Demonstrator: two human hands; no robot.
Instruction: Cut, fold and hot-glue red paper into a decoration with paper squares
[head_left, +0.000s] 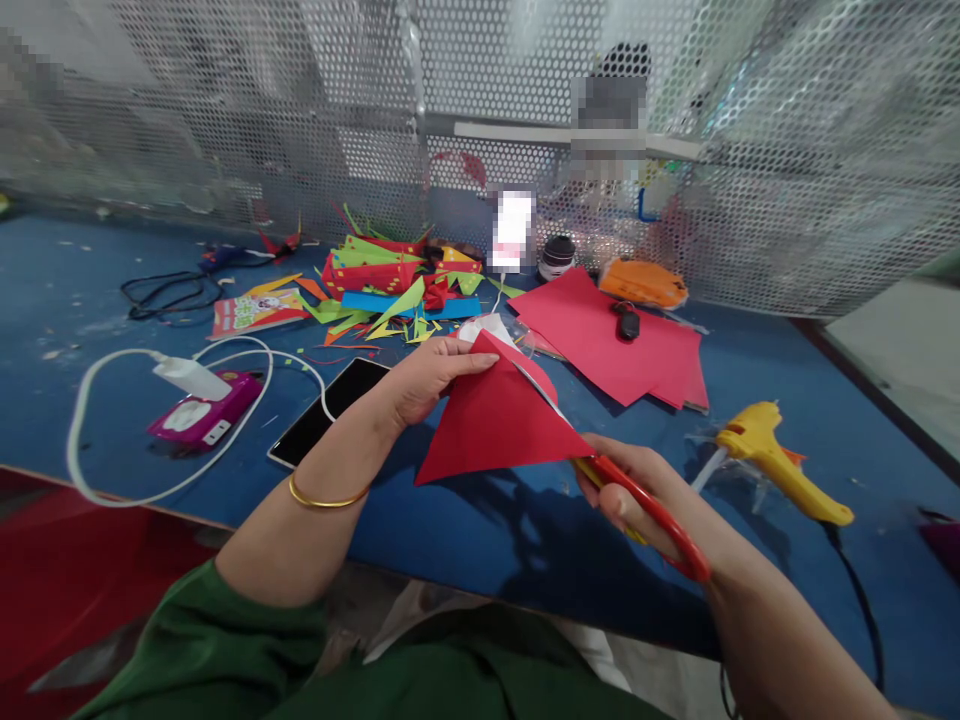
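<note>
A triangular piece of red paper (499, 415) is pinched at its top corner by my left hand (431, 375), thumb lying over it. My right hand (630, 490) is closed round the red and yellow handles of a pair of scissors (652, 510). The scissor blades lie along the paper's right edge, with a rounded bit of red paper showing beyond them. My right fingers are partly hidden behind the handles. Below the paper, both hands cast shadows on the blue table (465, 540).
Red sheets (592, 335) bear a small black key fob (628, 322). A yellow glue gun (780, 465) lies at right. Colourful paper scraps (397, 310) are heaped behind. A tablet (337, 400), a purple power strip (206, 410) and a white cable lie left. Perforated metal mesh (262, 120) stands behind.
</note>
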